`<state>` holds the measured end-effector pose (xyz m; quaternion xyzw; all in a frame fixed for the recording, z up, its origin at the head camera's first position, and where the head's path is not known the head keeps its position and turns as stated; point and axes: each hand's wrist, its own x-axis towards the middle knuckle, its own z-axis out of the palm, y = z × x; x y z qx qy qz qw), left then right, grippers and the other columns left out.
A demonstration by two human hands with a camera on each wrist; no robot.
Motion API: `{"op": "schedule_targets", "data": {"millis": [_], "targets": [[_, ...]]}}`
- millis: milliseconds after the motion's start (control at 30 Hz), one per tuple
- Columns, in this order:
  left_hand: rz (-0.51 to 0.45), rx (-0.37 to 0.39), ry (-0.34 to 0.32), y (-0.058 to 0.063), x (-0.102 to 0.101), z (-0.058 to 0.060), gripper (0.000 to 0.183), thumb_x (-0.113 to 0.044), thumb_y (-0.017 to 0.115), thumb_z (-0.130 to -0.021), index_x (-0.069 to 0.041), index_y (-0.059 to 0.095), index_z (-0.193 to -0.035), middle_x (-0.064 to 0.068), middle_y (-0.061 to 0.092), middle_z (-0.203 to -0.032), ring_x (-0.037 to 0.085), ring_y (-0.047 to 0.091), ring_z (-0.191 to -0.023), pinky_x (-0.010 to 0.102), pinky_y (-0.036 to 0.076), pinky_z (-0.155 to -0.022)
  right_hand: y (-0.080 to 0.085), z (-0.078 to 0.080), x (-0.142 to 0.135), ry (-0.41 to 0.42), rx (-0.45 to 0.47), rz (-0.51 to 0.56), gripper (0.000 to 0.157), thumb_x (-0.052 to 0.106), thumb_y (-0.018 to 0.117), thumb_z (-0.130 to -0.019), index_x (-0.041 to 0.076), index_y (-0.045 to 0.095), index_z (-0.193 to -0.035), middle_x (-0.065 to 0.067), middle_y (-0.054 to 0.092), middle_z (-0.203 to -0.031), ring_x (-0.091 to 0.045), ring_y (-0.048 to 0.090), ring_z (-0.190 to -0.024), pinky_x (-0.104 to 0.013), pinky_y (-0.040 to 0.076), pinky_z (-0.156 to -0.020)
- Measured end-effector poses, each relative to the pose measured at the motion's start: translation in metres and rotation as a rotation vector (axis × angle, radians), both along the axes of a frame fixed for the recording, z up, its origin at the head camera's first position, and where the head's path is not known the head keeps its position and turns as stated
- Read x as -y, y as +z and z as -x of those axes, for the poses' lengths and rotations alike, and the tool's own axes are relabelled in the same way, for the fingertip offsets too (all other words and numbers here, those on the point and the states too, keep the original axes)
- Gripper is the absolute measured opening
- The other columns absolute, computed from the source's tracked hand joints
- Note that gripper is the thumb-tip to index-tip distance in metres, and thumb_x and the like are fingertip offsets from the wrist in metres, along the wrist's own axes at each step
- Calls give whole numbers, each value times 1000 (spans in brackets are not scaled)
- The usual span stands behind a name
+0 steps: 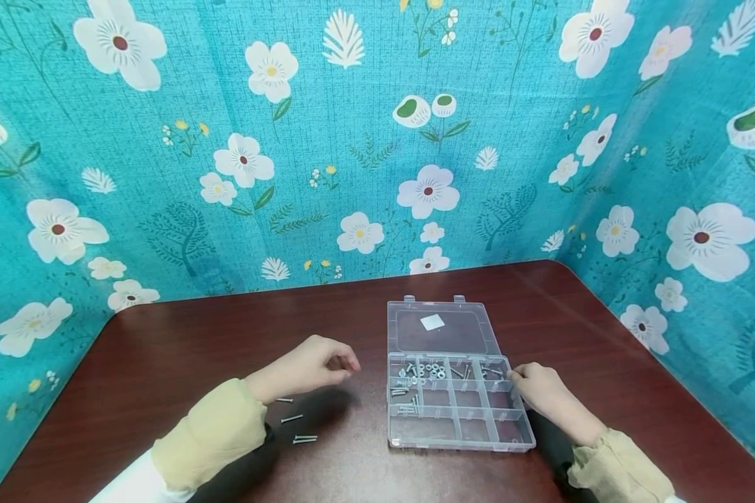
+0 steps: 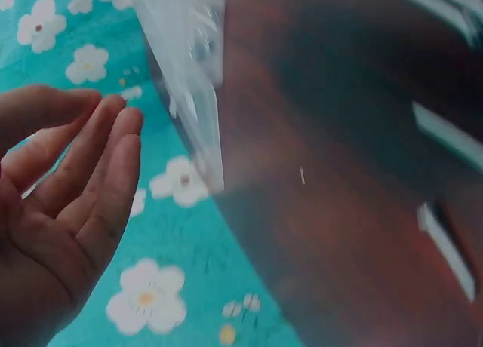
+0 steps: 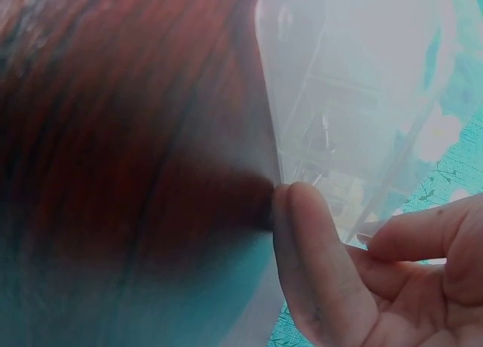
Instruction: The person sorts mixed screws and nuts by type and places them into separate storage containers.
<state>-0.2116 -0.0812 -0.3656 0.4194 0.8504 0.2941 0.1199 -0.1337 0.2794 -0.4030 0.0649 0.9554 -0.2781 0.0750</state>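
A clear plastic compartment box lies open on the table, its lid folded back. My right hand grips the box's right edge; in the right wrist view its fingers are at the clear wall. Left of the box, my left hand is above the table, fingers loosely bent, with nothing visible in them. In the left wrist view the thumb is close to the fingertips. Several screws lie on the table below this hand, among them a screw and a pair of screws.
Small hardware sits in the box's far row and left column: nuts, bolts and screws. A white label is on the lid. Flowered turquoise cloth stands behind and beside the dark red table.
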Motion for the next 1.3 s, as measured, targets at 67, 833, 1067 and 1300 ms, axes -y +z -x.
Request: {"op": "schedule_targets", "data": {"millis": [67,833,1067,1300], "targets": [[61,-85,-12,2,7,1,14,0,61,-79,-8,68,-88,2,66,-83,6,54,-69,20,46,-62,0,-1,0,-3,4,7,30,13,41,-92,-9,61,-87,-4,52,-61,-16,52,-55,-31,41,-52],[337,-378,-18,-7,90,13,18,4,72,-66,-11,67,-76,-7,60,-71,7,51,-64,25,49,-61,-2,0,-2,-9,-19,13,30,13,42,-91,-7,62,-84,-4,56,-61,-14,52,-53,-30,42,-51],[368,-277,14,-17,104,19,19,5,74,-65,-9,67,-74,-6,59,-72,8,49,-65,23,47,-59,-3,0,-1,-12,-29,-1,29,14,42,-91,-3,61,-77,-2,50,-54,-14,46,-48,-29,38,-48],[402,-220,80,-25,110,19,20,4,74,-65,-12,62,-67,-8,52,-65,8,42,-60,23,41,-52,-3,-1,0,-20,-19,5,30,14,42,-91,-3,62,-77,-2,52,-56,-14,48,-50,-29,39,-48]]}}
